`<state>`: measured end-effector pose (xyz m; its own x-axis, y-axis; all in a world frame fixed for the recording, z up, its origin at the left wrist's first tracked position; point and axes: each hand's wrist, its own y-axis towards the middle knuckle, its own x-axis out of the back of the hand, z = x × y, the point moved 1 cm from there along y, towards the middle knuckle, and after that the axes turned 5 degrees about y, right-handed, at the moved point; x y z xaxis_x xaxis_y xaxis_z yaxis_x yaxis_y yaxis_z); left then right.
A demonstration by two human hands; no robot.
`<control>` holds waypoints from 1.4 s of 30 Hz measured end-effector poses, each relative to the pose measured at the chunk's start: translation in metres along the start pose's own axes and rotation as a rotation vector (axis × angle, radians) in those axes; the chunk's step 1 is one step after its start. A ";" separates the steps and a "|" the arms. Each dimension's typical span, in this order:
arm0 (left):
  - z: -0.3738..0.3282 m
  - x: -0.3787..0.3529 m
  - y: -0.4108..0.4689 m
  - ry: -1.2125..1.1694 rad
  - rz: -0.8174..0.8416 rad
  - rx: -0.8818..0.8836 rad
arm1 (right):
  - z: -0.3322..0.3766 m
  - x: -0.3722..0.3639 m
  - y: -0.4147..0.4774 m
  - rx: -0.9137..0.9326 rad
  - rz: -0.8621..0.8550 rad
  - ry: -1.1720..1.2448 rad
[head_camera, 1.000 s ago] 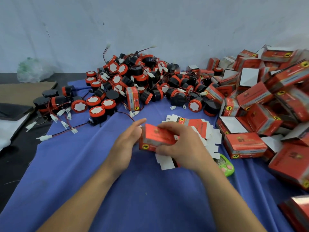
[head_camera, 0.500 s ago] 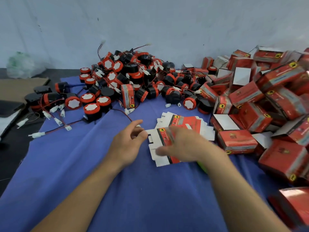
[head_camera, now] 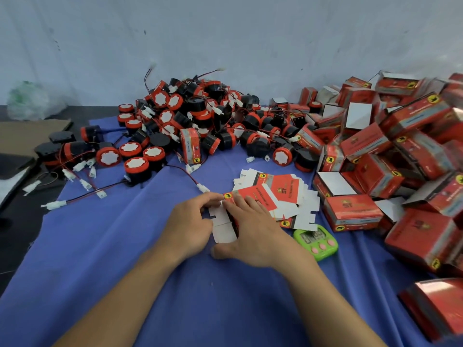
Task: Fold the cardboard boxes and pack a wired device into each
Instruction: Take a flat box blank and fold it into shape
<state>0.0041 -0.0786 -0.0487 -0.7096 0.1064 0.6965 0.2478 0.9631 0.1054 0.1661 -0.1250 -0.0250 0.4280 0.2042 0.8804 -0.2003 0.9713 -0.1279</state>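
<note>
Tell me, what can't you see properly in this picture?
All in the head view:
- Flat box: the right hand covers most of it.
- Left hand: pinching the flap or just touching it, unclear.
- Green timer: digits blurred.
- Red box at bottom right: blurred, cut off by the frame edge.
- Lettering on the folded boxes: too small.

Green timer (head_camera: pixel 316 242) with pink buttons just right of the grip, blue cloth (head_camera: pixel 125 259) beneath it, plastic bag (head_camera: pixel 30 101) and brown cardboard sheet (head_camera: pixel 30 134) far to its upper left.
</note>
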 end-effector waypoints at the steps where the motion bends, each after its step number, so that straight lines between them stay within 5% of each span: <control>1: 0.000 0.000 0.000 0.004 -0.008 -0.008 | 0.000 0.001 0.000 0.004 -0.004 0.003; 11: -0.008 0.008 -0.010 0.113 -0.113 -0.135 | 0.028 0.017 0.001 -0.011 -0.238 -0.053; 21: -0.015 0.016 -0.013 0.041 -0.425 -0.232 | 0.007 0.022 0.004 0.094 -0.870 0.951; 26: -0.017 0.016 -0.012 0.263 -0.548 -0.319 | 0.000 0.011 0.001 0.144 -0.782 1.199; 34: -0.013 0.024 -0.015 0.317 -0.701 -0.454 | 0.001 0.004 -0.012 0.097 -0.595 0.799; 37: -0.013 0.027 -0.017 0.201 -0.626 -0.445 | 0.005 0.000 -0.013 0.191 -0.458 0.667; 42: -0.018 0.029 -0.022 0.048 -0.524 -0.445 | 0.007 -0.003 -0.012 0.189 -0.462 0.550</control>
<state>-0.0098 -0.1013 -0.0182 -0.7820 -0.3664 0.5042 0.1349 0.6903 0.7108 0.1606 -0.1379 -0.0231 0.8750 -0.1404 0.4633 -0.0200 0.9458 0.3243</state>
